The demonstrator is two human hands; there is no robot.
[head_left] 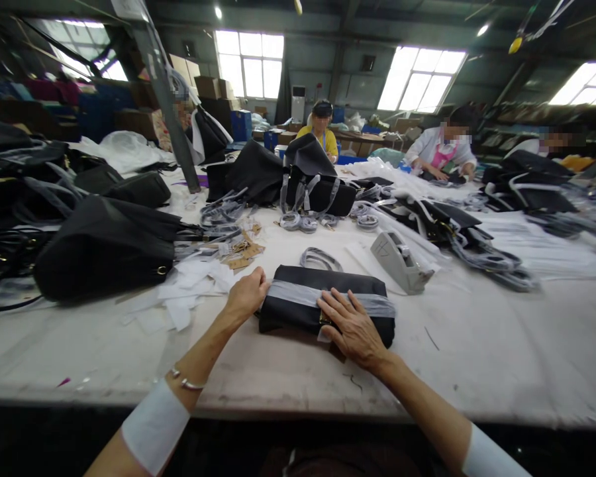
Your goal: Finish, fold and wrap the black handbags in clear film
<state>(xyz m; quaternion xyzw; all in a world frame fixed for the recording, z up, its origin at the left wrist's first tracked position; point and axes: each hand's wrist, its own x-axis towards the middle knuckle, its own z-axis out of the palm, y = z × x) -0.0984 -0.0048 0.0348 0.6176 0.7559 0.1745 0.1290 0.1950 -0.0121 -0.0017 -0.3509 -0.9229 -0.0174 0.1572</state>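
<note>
A folded black bag [328, 291] lies on the white table [501, 344] in front of me, with a grey wrapped strap [298, 293] laid across it. My left hand [247, 295] is closed and grips the strap at the bag's left end. My right hand [352, 326] lies flat on the bag's right half with fingers spread, pressing it down. A grey tape dispenser [400, 262] stands just beyond the bag to the right.
Black bags [104, 248] pile up at the left, with white paper scraps [189, 291] and brown tags [243, 255] beside them. More bags and coiled grey straps [298, 220] lie further back. Other people work at the table's far side.
</note>
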